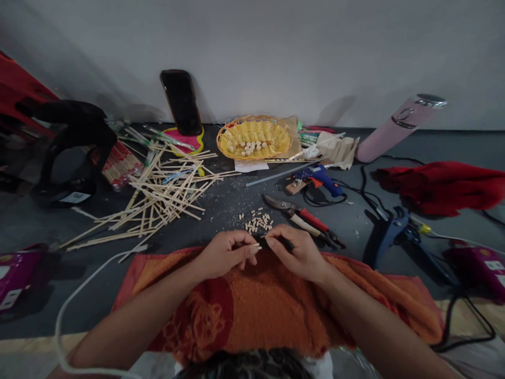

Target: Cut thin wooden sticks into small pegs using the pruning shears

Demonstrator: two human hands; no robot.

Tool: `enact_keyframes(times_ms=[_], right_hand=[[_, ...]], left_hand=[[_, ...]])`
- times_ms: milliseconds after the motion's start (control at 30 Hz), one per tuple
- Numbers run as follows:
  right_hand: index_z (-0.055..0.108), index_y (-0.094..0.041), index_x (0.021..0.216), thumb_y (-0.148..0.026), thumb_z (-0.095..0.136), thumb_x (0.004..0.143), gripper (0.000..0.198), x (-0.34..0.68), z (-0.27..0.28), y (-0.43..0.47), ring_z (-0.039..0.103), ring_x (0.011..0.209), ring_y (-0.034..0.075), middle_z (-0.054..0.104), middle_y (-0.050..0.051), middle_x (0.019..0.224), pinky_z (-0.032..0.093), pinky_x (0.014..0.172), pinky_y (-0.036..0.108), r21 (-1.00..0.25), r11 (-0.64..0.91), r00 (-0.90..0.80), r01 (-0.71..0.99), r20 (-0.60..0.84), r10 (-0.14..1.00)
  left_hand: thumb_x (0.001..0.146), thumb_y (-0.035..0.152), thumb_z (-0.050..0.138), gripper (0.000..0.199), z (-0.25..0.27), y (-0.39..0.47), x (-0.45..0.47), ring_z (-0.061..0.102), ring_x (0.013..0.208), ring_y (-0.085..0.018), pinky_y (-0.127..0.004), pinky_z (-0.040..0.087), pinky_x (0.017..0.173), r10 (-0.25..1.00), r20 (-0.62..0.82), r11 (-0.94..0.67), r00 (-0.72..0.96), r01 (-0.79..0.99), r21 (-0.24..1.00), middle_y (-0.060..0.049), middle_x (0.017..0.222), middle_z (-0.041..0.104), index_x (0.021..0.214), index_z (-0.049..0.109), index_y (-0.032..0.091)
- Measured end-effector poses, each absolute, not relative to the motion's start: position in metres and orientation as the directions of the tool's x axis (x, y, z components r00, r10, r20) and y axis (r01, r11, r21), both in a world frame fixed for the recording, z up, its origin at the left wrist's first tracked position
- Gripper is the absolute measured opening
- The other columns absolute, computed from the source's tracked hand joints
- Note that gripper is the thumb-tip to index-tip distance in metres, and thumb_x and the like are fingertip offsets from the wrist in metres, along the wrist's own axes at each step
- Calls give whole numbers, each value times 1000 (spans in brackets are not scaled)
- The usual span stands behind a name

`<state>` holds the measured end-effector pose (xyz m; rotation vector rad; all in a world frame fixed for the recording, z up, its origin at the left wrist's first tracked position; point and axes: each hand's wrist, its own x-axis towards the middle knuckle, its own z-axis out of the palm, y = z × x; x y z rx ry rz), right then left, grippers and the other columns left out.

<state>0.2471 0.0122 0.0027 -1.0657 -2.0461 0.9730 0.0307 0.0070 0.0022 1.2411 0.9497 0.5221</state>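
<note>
Between thumb and fingers, my left hand (235, 252) pinches short cut wooden stick pieces (257, 246), their pale ends sticking out. My right hand (296, 250) is close beside it, thumb and forefinger pressed together; what they hold, if anything, is too small to make out. Just beyond both hands lies a loose pile of short wooden stick pieces (258, 222) on the dark table. An orange towel (272, 305) is spread beneath my hands and forearms. Pruning shears (302, 216) with red and cream handles rest beyond my right hand.
Long wooden sticks (165, 189) lie heaped at left. A yellow wicker basket (254, 139) holds more short pieces. A blue glue gun (323, 179), a pink bottle (394, 131), a red cloth (445, 187) and blue clamp-like tool (389, 237) are at right. A phone (181, 102) leans against the wall.
</note>
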Motion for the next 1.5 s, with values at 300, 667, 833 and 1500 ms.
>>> enact_keyframes(times_ms=[300, 667, 833, 1500], right_hand=[[61, -20, 90, -20, 51, 91, 10, 249, -4, 19, 59, 77, 15, 65, 4, 82, 46, 71, 27, -667, 569, -551, 480, 276, 788], [63, -19, 99, -20, 47, 93, 17, 265, -17, 34, 62, 88, 20, 68, 7, 92, 49, 82, 34, -435, 563, -490, 702, 278, 826], [62, -20, 103, -17, 44, 94, 20, 268, -17, 39, 62, 89, 19, 67, 7, 95, 50, 81, 33, -576, 490, -368, 654, 323, 872], [65, -21, 86, -12, 49, 90, 18, 247, -14, 32, 52, 90, 22, 64, 8, 99, 47, 79, 39, -446, 654, -620, 612, 243, 746]], left_hand=[[88, 39, 54, 26, 2, 6, 34, 50, 48, -5, -15, 38, 46, 821, -326, 280, 470, 166, 945, -3, 73, 68, 86, 62, 14], [87, 41, 56, 27, -1, 10, 35, 48, 47, -5, -14, 38, 39, 908, -318, 362, 275, -127, 924, -3, 78, 65, 98, 58, 16], [87, 42, 55, 29, -7, 13, 34, 47, 47, -5, -14, 38, 41, 893, -341, 383, 293, -99, 918, -3, 74, 64, 98, 59, 15], [85, 45, 57, 33, -6, 19, 33, 50, 50, -6, -19, 41, 47, 876, -361, 408, 319, -95, 908, -3, 78, 64, 98, 62, 15]])
